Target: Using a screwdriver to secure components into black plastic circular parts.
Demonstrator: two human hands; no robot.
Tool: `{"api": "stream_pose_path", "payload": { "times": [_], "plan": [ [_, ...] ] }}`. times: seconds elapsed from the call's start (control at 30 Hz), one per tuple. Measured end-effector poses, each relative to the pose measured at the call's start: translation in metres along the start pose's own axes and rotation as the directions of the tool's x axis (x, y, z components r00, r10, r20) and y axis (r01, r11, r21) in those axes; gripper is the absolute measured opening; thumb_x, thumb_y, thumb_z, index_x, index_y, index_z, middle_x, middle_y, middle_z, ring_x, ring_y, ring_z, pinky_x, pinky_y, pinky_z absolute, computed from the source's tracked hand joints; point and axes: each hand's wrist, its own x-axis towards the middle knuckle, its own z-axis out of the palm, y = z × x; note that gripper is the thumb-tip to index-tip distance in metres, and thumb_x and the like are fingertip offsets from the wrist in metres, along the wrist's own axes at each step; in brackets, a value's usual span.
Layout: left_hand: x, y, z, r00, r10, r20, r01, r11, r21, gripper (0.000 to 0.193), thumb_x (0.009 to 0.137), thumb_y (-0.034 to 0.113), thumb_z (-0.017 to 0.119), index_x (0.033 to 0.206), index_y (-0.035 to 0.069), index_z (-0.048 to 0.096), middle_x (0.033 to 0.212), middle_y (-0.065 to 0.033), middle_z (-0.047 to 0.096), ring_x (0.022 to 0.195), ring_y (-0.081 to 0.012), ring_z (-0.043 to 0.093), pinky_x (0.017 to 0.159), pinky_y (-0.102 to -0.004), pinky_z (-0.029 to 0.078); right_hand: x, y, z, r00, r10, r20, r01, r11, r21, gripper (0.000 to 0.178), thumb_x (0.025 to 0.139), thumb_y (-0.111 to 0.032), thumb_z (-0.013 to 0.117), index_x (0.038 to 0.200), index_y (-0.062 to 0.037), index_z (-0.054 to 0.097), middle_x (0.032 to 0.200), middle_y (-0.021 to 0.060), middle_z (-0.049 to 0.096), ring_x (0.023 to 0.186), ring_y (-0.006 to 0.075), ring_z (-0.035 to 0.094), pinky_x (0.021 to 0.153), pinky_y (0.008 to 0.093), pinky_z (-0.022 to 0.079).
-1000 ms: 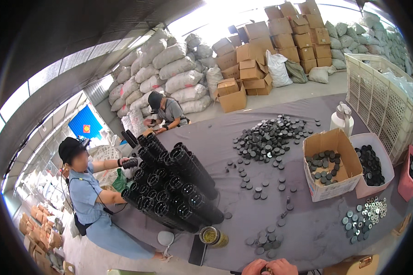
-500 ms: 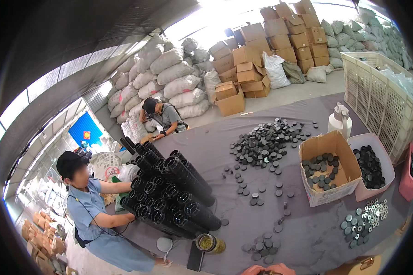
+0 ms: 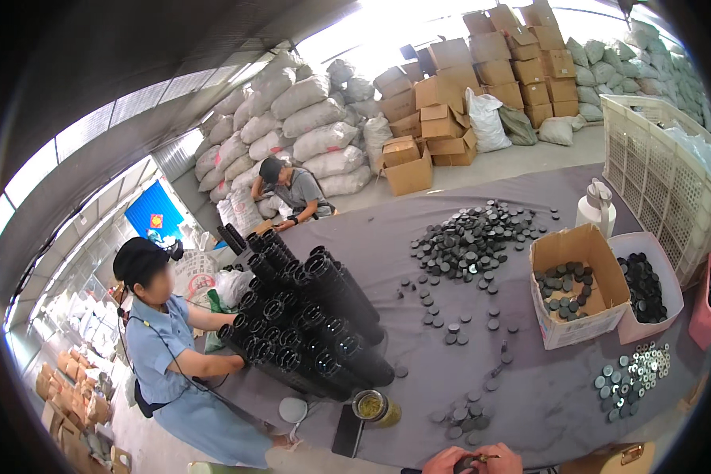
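Note:
At the lower edge my left hand [image 3: 445, 460] and my right hand [image 3: 501, 459] are close together, fingers bent inward. A dark round cap [image 3: 464, 465] shows by the fingers of my left hand. My right hand pinches a small brass-coloured piece [image 3: 486, 457]; its exact kind is too small to make out. Just beyond my hands lies a loose group of dark round caps [image 3: 468, 419] on the grey cloth-covered table [image 3: 545, 411]. To the right are silvery discs and rings [image 3: 630, 379]. The picture's lower edge cuts off part of both hands.
Black tubes [image 3: 308, 324] stand bundled at left, touched by a co-worker [image 3: 158, 340]. Nearby are a glass jar [image 3: 377, 408] and a phone [image 3: 347, 430]. A cap pile [image 3: 474, 241], carton [image 3: 581, 328], pink-white bin [image 3: 648, 316], white jug [image 3: 596, 209] and crate [image 3: 663, 182] stand farther off.
The view has shifted, so the table things sit slightly farther right. My hands have come higher into view, showing the fingers and the small pieces. The co-worker leans closer to the tubes.

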Motion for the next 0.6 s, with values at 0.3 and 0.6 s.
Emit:
{"api": "stream_pose_path", "payload": {
  "times": [0.3, 0.6],
  "plan": [
    [-0.008, -0.016, 0.011, 0.997, 0.032, -0.071, -0.031, 0.999, 0.008, 0.033, 0.077, 0.022, 0.078, 0.103, 0.007, 0.065, 0.094, -0.0156, 0.060, 0.090, -0.0393, 0.059, 0.080, -0.0464, 0.051, -0.003, -0.018, -0.003, 0.996, -0.068, -0.063, 0.071, 0.996, 0.046, 0.012, 0.089, -0.005, 0.062, 0.100, -0.0051, 0.065, 0.096, 0.0146, 0.067, 0.087, 0.0385, 0.062, 0.074, 0.0456, 0.051],
    [-0.003, -0.038, 0.012, 0.996, 0.022, -0.090, -0.026, 0.999, -0.044, 0.042, 0.079, 0.011, 0.078, 0.117, 0.008, 0.060, 0.099, -0.0113, 0.060, 0.096, -0.0345, 0.062, 0.084, -0.0424, 0.051, 0.001, -0.020, 0.007, 0.996, -0.072, -0.047, 0.073, 0.997, 0.016, 0.011, 0.089, -0.002, 0.063, 0.100, -0.0041, 0.064, 0.098, 0.0161, 0.068, 0.085, 0.0383, 0.061, 0.073, 0.0456, 0.050]
  ]
}}
